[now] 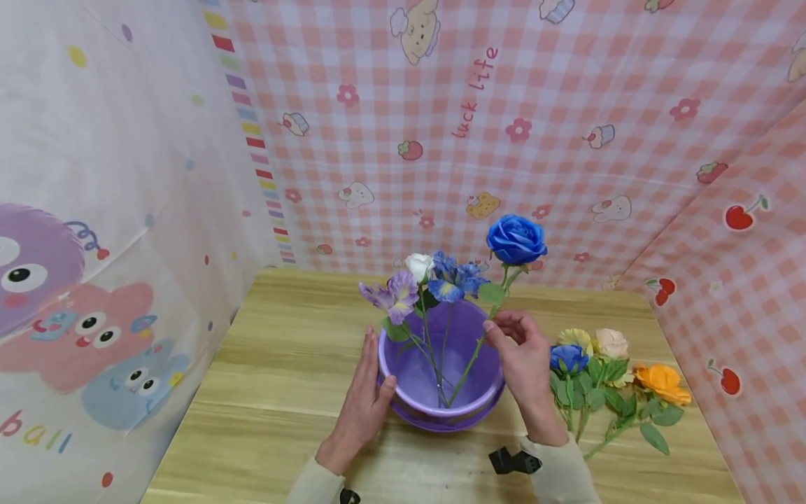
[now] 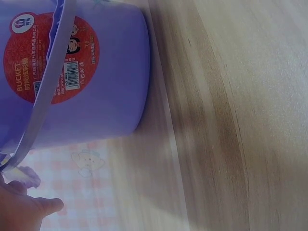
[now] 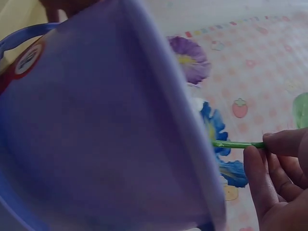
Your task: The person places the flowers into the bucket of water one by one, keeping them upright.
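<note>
Long-stemmed blue rose (image 1: 517, 240) is held above the right side of a purple bucket (image 1: 466, 329), its stem slanting down inside toward the near wall. The stem is pinched between thumb and fingers of the right hand (image 1: 522, 357); whether the bucket's floor is reached by its tip cannot be told. The bucket is set mid-counter (image 1: 283, 350), between the left and right edges, and its left side is touched by the left hand (image 1: 365, 399), fingers extended and nothing grasped.

If the pinch were loosened, the large bloom could be swung sideways along the rim by its own weight, since little support seems to be given by so wide a mouth. The neighbouring flowers could also be dragged or turned, as the stems are crowded together low in the bucket. With only a flat hand laid against it, the bucket might be shifted by a hard push.

Beside the rose, the mouth is shared by a purple iris (image 1: 398, 297), a white rose (image 1: 418, 267) and a blue iris (image 1: 450, 280); the way leftward is partly blocked by them. Toward the counter's right edge, an orange rose (image 1: 662, 383), a pale pink rose (image 1: 611, 343) and a smaller blue bloom (image 1: 569, 357) are laid with leaves overlapping.
</note>
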A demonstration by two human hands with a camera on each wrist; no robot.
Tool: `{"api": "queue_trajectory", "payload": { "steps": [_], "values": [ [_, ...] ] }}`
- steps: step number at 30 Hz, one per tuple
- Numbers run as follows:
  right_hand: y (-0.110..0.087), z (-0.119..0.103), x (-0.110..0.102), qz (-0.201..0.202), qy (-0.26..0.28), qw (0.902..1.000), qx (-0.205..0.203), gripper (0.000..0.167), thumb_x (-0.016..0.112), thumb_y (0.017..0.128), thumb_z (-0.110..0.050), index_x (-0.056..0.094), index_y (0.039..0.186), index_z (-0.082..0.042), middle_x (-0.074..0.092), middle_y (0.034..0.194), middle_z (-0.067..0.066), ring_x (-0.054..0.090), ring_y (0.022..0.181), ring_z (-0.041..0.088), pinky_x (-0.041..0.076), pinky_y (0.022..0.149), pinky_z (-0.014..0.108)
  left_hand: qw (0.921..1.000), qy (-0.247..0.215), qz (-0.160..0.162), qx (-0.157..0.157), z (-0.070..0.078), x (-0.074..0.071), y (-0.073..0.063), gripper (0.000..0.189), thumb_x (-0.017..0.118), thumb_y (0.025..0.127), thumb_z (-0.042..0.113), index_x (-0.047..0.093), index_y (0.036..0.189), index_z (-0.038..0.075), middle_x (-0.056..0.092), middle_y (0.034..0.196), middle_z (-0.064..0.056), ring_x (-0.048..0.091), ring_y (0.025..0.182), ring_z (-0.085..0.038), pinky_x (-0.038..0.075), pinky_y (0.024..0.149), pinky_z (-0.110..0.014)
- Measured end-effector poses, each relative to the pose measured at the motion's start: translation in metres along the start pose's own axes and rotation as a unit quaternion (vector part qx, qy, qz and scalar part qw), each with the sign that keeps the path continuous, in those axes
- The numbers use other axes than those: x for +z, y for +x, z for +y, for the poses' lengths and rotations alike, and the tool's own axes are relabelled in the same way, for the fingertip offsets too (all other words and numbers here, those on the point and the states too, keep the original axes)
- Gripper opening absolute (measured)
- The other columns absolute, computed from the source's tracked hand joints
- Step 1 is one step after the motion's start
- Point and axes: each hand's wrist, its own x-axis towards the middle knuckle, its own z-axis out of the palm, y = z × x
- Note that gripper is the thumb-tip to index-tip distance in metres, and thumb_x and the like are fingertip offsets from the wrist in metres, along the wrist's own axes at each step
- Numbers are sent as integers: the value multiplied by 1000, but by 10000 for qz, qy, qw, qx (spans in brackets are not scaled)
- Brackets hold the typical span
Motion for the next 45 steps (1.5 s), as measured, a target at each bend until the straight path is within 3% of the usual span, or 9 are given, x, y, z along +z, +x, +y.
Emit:
{"api": "queue_trajectory", "payload": {
  "steps": [4, 11, 22, 25, 32, 35, 41, 45],
  "values": [
    [-1, 5, 5, -126, -432, 9989, -93, 14, 77, 90, 3, 69, 102, 6, 71, 90, 17, 69, 74, 11, 61, 66, 22, 10000, -6, 24, 7, 0, 0, 0, 71, 42, 111, 36, 11, 166, 5, 9, 173, -16, 14, 157, -33, 23, 122, -61],
    [-2, 13, 12, -283, -1197, 9919, -304, 15, 79, 88, 1, 71, 101, 3, 73, 92, 17, 67, 77, 10, 58, 67, 17, 10000, 8, 19, -60, 1, 0, -2, 72, 46, 109, 30, 10, 167, 8, 9, 173, -16, 14, 157, -32, 21, 124, -53],
    [-1, 19, 19, -453, -1878, 9802, -426, 16, 81, 86, 1, 71, 99, 0, 75, 89, 12, 70, 78, 24, 54, 66, 13, 10000, -3, -17, -68, 1, 0, -1, 72, 46, 109, 30, 10, 166, 5, 10, 172, -20, 14, 157, -34, 24, 121, -61],
    [-2, 20, 20, -495, -2128, 9739, -607, 16, 82, 85, 0, 72, 98, -1, 76, 88, 11, 71, 77, 24, 54, 65, 14, 9999, 2, -16, -107, 1, 0, -1, 72, 46, 109, 29, 9, 167, 7, 11, 171, -21, 15, 157, -34, 24, 122, -60],
    [-2, 22, 22, -533, -2821, 9537, -893, 16, 84, 84, -4, 73, 95, -5, 76, 83, 5, 72, 74, 20, 57, 65, 25, 10000, -1, -11, -92, 0, 1, -1, 74, 49, 108, 26, 10, 167, 7, 12, 171, -22, 14, 157, -32, 13, 127, -37],
    [-2, 22, 24, -576, -3117, 9436, -954, 16, 84, 83, -5, 72, 94, -6, 75, 81, 5, 71, 72, 20, 58, 65, 33, 10000, 35, 16, -36, -1, 1, -1, 73, 49, 108, 26, 10, 166, 6, 12, 171, -22, 15, 157, -33, 11, 126, -33],
    [-2, 20, 28, -761, -3610, 9233, -1066, 17, 84, 82, -4, 71, 93, -7, 74, 79, 5, 70, 70, 21, 57, 64, 40, 9999, 138, 53, 43, -1, 1, -1, 72, 48, 108, 25, 12, 166, 3, 11, 172, -19, 17, 156, -36, 17, 126, -44],
    [-2, 20, 29, -918, -3837, 9128, -1052, 16, 81, 84, -4, 74, 98, -8, 76, 84, 4, 71, 72, 21, 56, 64, 41, 9999, 88, -15, -45, 0, 0, 0, 71, 48, 109, 28, 12, 166, 3, 6, 174, -10, 15, 157, -33, 17, 126, -48]
  ]
}}
